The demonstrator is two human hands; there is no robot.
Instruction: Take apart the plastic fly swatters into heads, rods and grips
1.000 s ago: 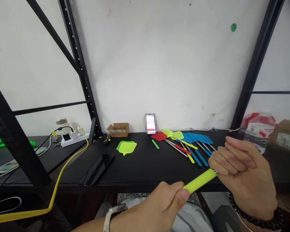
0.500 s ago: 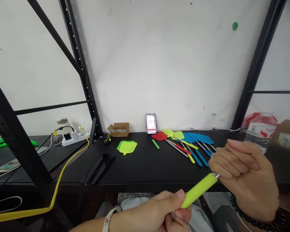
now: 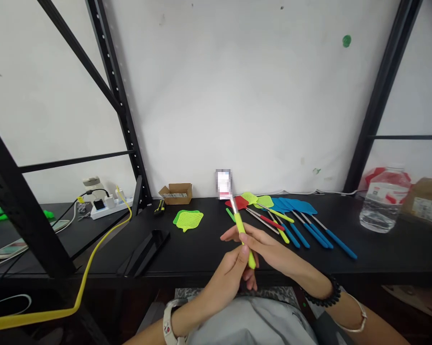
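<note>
A yellow-green fly swatter handle (image 3: 239,225) with a silver metal rod points up and away, above the desk's front edge. My left hand (image 3: 227,277) is closed on its lower part, thumb on top and some fingers hidden. My right hand (image 3: 268,245) holds it just above, thumb pressed on the grip while other fingers stretch out behind it. No swatter head shows on the rod. Beyond the rod lies a green handle (image 3: 230,214), partly covered. On the left are loose mesh swatter heads (image 3: 190,221), green beneath yellow-green.
Several blue swatters (image 3: 302,206), a red swatter head (image 3: 239,201) and yellow-green ones lie at the right. A black phone-like slab (image 3: 149,251), small cardboard box (image 3: 178,194) and propped phone (image 3: 223,184) share the desk. A water bottle (image 3: 380,203) stands far right; a yellow cable (image 3: 93,254) crosses the left.
Both hands have brought the handle left and turned it to point away. My right hand has moved from the metal rod onto the grip. The blue handles and bottle are now uncovered.
</note>
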